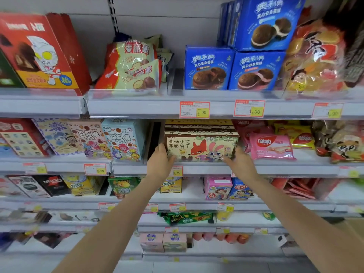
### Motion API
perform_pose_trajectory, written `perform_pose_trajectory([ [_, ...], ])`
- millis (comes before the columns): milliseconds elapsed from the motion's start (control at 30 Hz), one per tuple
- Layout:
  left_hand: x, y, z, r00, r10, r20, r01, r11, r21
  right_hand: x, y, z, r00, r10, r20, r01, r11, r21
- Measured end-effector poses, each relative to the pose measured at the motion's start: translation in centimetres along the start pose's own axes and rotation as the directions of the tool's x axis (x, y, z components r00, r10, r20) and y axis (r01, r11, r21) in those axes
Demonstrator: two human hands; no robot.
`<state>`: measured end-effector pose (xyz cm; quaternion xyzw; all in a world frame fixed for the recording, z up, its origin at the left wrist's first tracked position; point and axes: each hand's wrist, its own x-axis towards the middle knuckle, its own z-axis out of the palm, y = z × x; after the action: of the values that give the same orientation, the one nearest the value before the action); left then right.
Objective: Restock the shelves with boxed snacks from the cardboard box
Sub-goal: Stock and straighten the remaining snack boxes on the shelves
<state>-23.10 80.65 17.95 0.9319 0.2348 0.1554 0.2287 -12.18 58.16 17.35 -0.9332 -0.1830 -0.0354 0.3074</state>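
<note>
**Ann:** Forearms are coming first: the left forearm [110, 229] and the right forearm [291, 217] are reaching up from the bottom edge.

**Bo:** Reaching toward what?

**Ann:** Shelves [137, 107] are filling the whole view, all packed with snacks. Blue boxes [208, 67] are standing stacked on the top one.

**Bo:** And the snack box?

**Ann:** The fox box [201, 147] is sitting upright at the front edge of the mid shelf [285, 169], face outward. More of the same kind are showing just behind or above it; I cannot tell which. Pony boxes [122, 140] are standing to its left across a dark gap, and a pink wafer pack [270, 147] is lying just beside it on the right.

**Bo:** What are the hands doing?

**Ann:** The left hand [160, 160] is gripping the box's lower left corner, thumb on the front. The right hand [239, 161] is gripping the lower right corner, with its fingers lying on the front face. The box is being held between them.

**Bo:** Anything smaller?

**Ann:** A yellow tag [177, 171] reading 6.00 is hanging on the shelf lip, just beside the left wrist.
</note>
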Motion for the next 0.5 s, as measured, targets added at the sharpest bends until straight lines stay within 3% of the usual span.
perform_pose_trajectory([
  [300, -0.2, -0.4, -0.5, 0.999, -0.013, 0.041, 0.01, 0.999, 0.05, 0.2, 0.2, -0.3, 0.999, 0.019, 0.038, -0.019, 1.0, 0.017],
  [433, -3.4, -2.1, -0.6, 0.984, 0.149, -0.101, -0.141, 0.987, 0.078, -2.5, 0.1, -1.3, 0.993, 0.006, -0.116, 0.02, 0.975, 0.22],
  [500, -5.5, -2.8, -0.7, 0.962, 0.254, -0.096, -0.248, 0.966, 0.076, -4.4, 0.1, -1.1, 0.973, -0.03, -0.23, 0.086, 0.967, 0.241],
])
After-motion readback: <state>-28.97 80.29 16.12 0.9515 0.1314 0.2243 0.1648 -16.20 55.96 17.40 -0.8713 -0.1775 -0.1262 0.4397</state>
